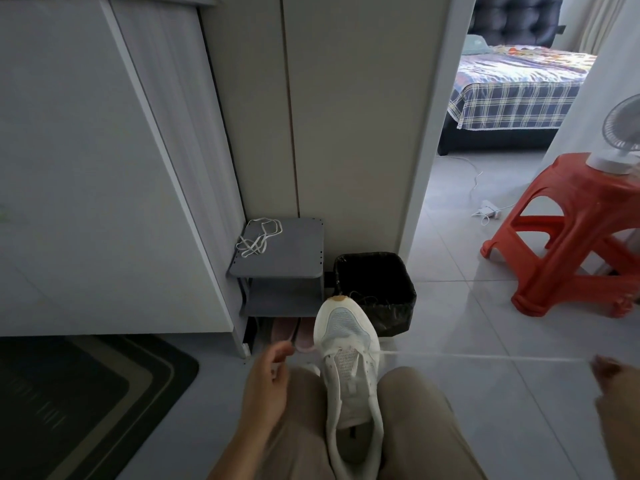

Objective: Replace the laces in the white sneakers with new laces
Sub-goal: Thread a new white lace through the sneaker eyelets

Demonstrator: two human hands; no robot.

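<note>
From the head camera, a white sneaker (349,368) lies lengthwise between the person's knees, clamped by legs in beige trousers (415,427), with its toe pointing away and its opening toward the camera. A white lace (467,356) is threaded through the eyelets nearest the toe. One end runs out taut to the right of the sneaker, and a shorter stretch leaves its left side.

The left hand (268,375) is just left of the sneaker's toe half. Its fingers are curled toward the thumb, pinching the short end of the lace. The right hand (611,374) is well out to the right of the sneaker at the frame edge, blurred, with its fingers closed on the far end of the taut lace.

Beyond the sneaker's toe and a little left stands a low grey shoe rack (294,258) with a tangle of loose laces (258,237) on its top surface. Pink slippers (287,332) sit on the floor under it. A black bin (377,289) stands just past the toe. Far right of the sneaker is a red plastic stool (568,237) carrying a white fan (623,136). To the sneaker's left, a dark mat (79,400) lies on the floor.
</note>
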